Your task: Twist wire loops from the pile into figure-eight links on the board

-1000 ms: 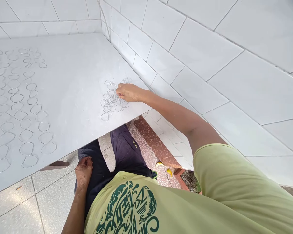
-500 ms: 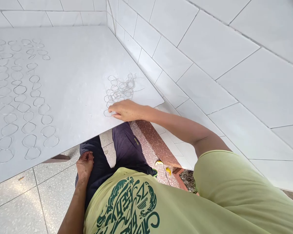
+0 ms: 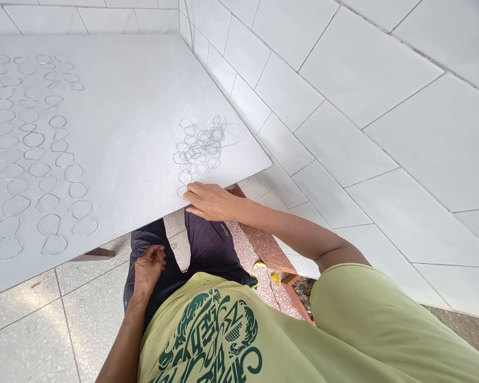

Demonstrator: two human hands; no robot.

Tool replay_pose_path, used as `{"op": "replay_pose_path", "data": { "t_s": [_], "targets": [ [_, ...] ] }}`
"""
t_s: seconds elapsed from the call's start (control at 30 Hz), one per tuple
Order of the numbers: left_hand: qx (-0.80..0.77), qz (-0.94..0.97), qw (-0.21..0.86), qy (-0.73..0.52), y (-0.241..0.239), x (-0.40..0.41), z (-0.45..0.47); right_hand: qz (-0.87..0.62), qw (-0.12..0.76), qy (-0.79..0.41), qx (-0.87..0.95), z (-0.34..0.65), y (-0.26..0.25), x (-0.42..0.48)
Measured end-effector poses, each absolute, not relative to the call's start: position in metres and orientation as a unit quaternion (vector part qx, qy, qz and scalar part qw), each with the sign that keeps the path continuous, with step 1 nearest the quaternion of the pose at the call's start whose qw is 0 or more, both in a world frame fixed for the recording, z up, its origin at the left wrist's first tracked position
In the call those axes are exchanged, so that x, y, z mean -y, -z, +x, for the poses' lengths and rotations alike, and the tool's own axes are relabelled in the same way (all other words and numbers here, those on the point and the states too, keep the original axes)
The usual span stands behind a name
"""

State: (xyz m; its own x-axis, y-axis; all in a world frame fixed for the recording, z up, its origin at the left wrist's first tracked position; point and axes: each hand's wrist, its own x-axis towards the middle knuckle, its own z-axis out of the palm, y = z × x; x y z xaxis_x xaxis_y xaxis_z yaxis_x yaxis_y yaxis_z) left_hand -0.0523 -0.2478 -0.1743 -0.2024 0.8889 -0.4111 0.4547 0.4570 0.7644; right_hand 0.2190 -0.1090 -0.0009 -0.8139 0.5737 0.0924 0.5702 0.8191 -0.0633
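Note:
Near the front edge of the white tabletop (image 3: 135, 159), my right hand (image 3: 209, 202) has its fingertips on a thin wire figure-eight (image 3: 179, 190). Its thumb sits lower, at the board's edge. Just beyond the fingers lies a tangled pile of similar wire loops (image 3: 201, 141). My left hand (image 3: 149, 268) rests on my thigh, with fingers curled and the thumb against them. Whether anything is in that pinch is too small to tell. Rows of wire figure-eights (image 3: 50, 226) lie spread over the left part of the table.
A tiled wall (image 3: 323, 133) runs close along the table's right side, and another tiled wall (image 3: 48, 20) stands behind it. Below the edge are a reddish ledge (image 3: 259, 234), yellow scraps (image 3: 274, 279) and the speckled floor (image 3: 27, 340).
My right hand has drawn back toward the table's front edge, and the wire figure-eight under its fingers has come with it. My left hand has shifted slightly right on the thigh.

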Motion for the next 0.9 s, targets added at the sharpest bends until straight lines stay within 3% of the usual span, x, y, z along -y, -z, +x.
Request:
{"op": "replay_pose_path", "data": {
  "t_s": [0.3,0.53,0.73,0.9],
  "targets": [
    [-0.614,0.539,0.478,-0.322,0.087,0.252,-0.01,-0.247,0.037,0.048,0.967,0.227,0.007,0.112],
    [-0.635,0.561,0.358,-0.392,-0.001,0.182,0.005,-0.285,0.07,0.068,0.953,0.24,0.018,0.121],
    [-0.664,0.606,0.324,-0.295,-0.012,0.081,0.036,-0.316,0.113,0.034,0.941,0.25,0.025,0.124],
    [-0.685,0.59,0.333,-0.267,-0.014,0.055,0.056,-0.338,0.185,-0.059,0.921,0.256,0.023,0.128]
  ]
}}
